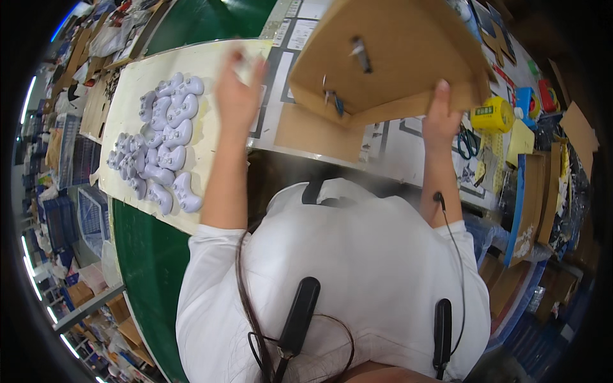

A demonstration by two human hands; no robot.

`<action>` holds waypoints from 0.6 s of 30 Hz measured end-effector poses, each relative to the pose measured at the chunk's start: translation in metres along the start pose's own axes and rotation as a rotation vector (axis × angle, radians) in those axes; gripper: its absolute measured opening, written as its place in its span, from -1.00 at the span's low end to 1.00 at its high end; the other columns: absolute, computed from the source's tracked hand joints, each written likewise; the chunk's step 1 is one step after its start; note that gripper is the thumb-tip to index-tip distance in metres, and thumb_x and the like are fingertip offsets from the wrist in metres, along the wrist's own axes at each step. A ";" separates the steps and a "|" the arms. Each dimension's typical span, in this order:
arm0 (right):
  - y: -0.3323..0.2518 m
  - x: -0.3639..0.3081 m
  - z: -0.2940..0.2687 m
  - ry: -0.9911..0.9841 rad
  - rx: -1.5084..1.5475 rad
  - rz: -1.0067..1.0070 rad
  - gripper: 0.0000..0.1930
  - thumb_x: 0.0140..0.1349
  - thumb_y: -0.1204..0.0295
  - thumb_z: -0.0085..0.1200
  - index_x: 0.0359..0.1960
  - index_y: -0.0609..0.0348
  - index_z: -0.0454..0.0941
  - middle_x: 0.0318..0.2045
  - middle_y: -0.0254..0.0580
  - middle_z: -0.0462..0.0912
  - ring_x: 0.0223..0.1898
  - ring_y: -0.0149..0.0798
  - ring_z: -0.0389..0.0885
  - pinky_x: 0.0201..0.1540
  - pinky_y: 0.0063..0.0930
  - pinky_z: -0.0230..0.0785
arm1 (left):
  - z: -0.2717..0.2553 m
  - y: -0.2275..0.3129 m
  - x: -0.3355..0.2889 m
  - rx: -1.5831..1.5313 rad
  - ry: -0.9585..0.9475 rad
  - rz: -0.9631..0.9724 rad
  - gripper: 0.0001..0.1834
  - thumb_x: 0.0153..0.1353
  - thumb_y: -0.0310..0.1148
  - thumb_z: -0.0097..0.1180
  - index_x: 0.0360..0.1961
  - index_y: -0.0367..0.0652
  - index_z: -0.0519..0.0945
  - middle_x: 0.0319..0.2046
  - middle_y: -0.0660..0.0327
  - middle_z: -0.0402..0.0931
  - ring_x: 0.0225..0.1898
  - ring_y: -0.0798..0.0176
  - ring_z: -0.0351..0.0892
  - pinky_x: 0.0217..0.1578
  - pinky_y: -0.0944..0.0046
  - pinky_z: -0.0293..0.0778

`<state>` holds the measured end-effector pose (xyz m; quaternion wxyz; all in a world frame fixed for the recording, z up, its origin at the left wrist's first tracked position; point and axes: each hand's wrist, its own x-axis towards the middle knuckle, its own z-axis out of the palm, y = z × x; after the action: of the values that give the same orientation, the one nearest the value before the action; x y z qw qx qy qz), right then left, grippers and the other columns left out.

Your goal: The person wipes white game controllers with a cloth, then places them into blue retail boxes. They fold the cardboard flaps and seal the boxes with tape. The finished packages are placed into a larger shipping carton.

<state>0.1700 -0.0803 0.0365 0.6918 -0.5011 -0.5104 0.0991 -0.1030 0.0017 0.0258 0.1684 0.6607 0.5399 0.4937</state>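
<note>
My right hand (442, 115) grips the near right edge of a shallow cardboard box (408, 57), its thumb over the rim. The box is tilted, its inside facing me. A small dark tool-like piece (362, 55) and a thin item with a blue end (337, 103) show inside it; their kinds are unclear. My left hand (239, 96) is raised left of the box, smeared by motion, with thumb and fingers apart and nothing discernible between them. Several pale lilac game controllers (171, 134) lie grouped on a white board (131, 83) to its left.
Right of the box stand a yellow round container (491, 115) and a blue bottle (527, 102). Dark-handled scissors (468, 143) lie near my right forearm. A flat cardboard piece (313, 134) lies at the table's front edge. Blue crates (71, 153) stand far left.
</note>
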 end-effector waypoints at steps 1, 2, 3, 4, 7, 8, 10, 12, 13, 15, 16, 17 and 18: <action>0.002 0.005 0.000 -0.104 -0.078 -0.064 -0.78 0.21 0.43 -0.18 -0.17 0.31 0.36 -0.33 -0.10 0.52 -0.33 -0.23 0.47 -0.25 -0.44 0.30 | -0.014 0.052 0.019 -0.059 0.225 0.420 -0.65 0.08 -0.32 0.09 -0.12 -0.23 0.40 -0.26 0.19 0.46 -0.18 0.22 0.41 -0.19 0.26 0.35; 0.004 0.007 0.004 -0.217 -0.142 -0.126 -0.76 0.20 0.40 -0.15 -0.16 0.29 0.36 -0.38 -0.04 0.54 -0.38 -0.16 0.50 -0.30 -0.40 0.32 | -0.022 0.088 0.027 0.031 0.163 0.584 -0.54 0.02 -0.23 0.11 -0.07 -0.20 0.36 -0.25 0.14 0.46 -0.18 0.16 0.43 -0.15 0.20 0.31; 0.004 0.010 0.004 -0.301 -0.206 -0.141 -0.74 0.18 0.37 -0.13 -0.16 0.26 0.36 -0.43 0.01 0.53 -0.41 -0.05 0.50 -0.33 -0.35 0.33 | -0.020 0.124 0.035 0.095 0.090 0.755 -0.42 -0.04 -0.14 0.14 -0.01 -0.17 0.33 -0.25 0.08 0.47 -0.17 0.10 0.44 -0.11 0.13 0.28; 0.006 0.011 0.010 -0.395 -0.244 -0.157 -0.73 0.16 0.34 -0.10 -0.16 0.24 0.36 -0.47 0.07 0.53 -0.44 0.06 0.50 -0.36 -0.30 0.34 | -0.019 0.152 0.038 0.182 0.024 0.925 -0.31 -0.10 -0.04 0.16 0.04 -0.14 0.29 -0.24 0.03 0.48 -0.17 0.04 0.45 -0.07 0.07 0.24; 0.014 0.011 0.021 -0.466 -0.255 -0.178 -0.70 0.15 0.28 -0.11 -0.16 0.20 0.35 -0.50 0.11 0.52 -0.43 0.21 0.45 -0.39 -0.17 0.32 | 0.012 0.169 0.026 0.492 -0.353 0.932 -0.36 -0.09 0.00 0.11 -0.05 -0.21 0.35 -0.33 0.02 0.47 -0.34 -0.01 0.48 -0.28 0.10 0.34; 0.018 0.013 0.021 -0.449 -0.302 -0.093 -0.64 0.14 0.22 -0.10 -0.12 0.20 0.33 -0.43 0.11 0.52 -0.36 0.18 0.45 -0.31 -0.21 0.32 | 0.025 0.162 0.022 0.510 -0.385 0.915 -0.46 -0.06 -0.07 0.07 -0.11 -0.23 0.39 -0.38 0.05 0.47 -0.41 0.03 0.49 -0.37 0.15 0.38; 0.006 0.010 0.026 -0.365 -0.248 -0.179 -0.69 0.03 0.45 -0.04 -0.13 0.19 0.38 -0.39 0.00 0.55 -0.33 0.01 0.53 -0.31 -0.39 0.35 | 0.053 0.147 0.009 0.585 -0.257 0.986 -0.61 -0.05 -0.21 0.02 -0.20 -0.21 0.44 -0.47 0.12 0.46 -0.49 0.11 0.49 -0.47 0.22 0.40; 0.010 0.003 0.021 -0.339 -0.434 -0.073 -0.54 0.00 0.45 -0.01 0.01 0.18 0.27 -0.26 0.01 0.50 -0.22 -0.03 0.49 -0.19 -0.39 0.32 | 0.075 0.140 -0.006 0.539 -0.094 1.031 -0.69 -0.15 -0.37 -0.03 -0.30 -0.18 0.47 -0.57 0.21 0.40 -0.57 0.27 0.43 -0.54 0.27 0.37; 0.020 0.002 0.010 -0.379 -0.483 -0.067 -0.51 0.00 0.45 -0.01 0.04 0.19 0.24 -0.17 0.01 0.47 -0.14 -0.06 0.46 -0.10 -0.40 0.28 | 0.084 0.138 -0.014 0.524 -0.058 1.077 -0.71 -0.15 -0.36 0.00 -0.33 -0.21 0.48 -0.53 0.15 0.43 -0.56 0.23 0.44 -0.51 0.28 0.38; 0.039 0.003 -0.020 -0.485 -0.220 -0.163 -0.47 0.12 0.05 -0.12 0.01 0.18 0.26 -0.12 0.07 0.42 -0.06 0.04 0.38 -0.02 -0.32 0.21 | 0.098 0.130 -0.027 0.505 0.017 1.158 -0.72 -0.16 -0.35 0.07 -0.38 -0.28 0.50 -0.45 0.03 0.49 -0.52 0.15 0.46 -0.46 0.30 0.40; 0.042 -0.003 -0.039 -0.530 -0.190 -0.044 -0.41 0.13 0.02 -0.13 0.08 0.18 0.21 0.01 0.00 0.30 0.07 -0.05 0.26 0.10 -0.37 0.07 | 0.104 0.128 -0.030 0.460 0.138 1.263 -0.71 -0.28 -0.35 0.03 -0.43 -0.22 0.52 -0.55 0.05 0.48 -0.58 0.18 0.45 -0.54 0.29 0.38; 0.057 -0.012 -0.063 -0.485 -0.238 -0.009 -0.37 0.12 -0.03 -0.15 0.09 0.18 0.20 -0.02 0.00 0.34 0.04 -0.05 0.30 0.08 -0.36 0.11 | 0.103 0.129 -0.032 0.445 0.118 1.245 -0.72 -0.27 -0.35 0.03 -0.43 -0.22 0.51 -0.55 0.07 0.48 -0.58 0.19 0.45 -0.54 0.29 0.38; 0.076 -0.022 -0.094 -0.428 -0.405 0.199 -0.32 0.07 -0.09 -0.12 0.10 0.17 0.21 -0.01 0.05 0.32 0.04 -0.06 0.30 0.08 -0.38 0.11 | 0.102 0.134 -0.030 0.410 0.104 1.232 -0.73 -0.26 -0.35 0.03 -0.44 -0.21 0.51 -0.54 0.09 0.48 -0.57 0.19 0.45 -0.53 0.30 0.38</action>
<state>0.2646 -0.1141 -0.0346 0.4416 -0.6443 -0.6020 0.1657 0.0569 -0.0410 0.0663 -0.3013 0.8432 0.1530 0.4182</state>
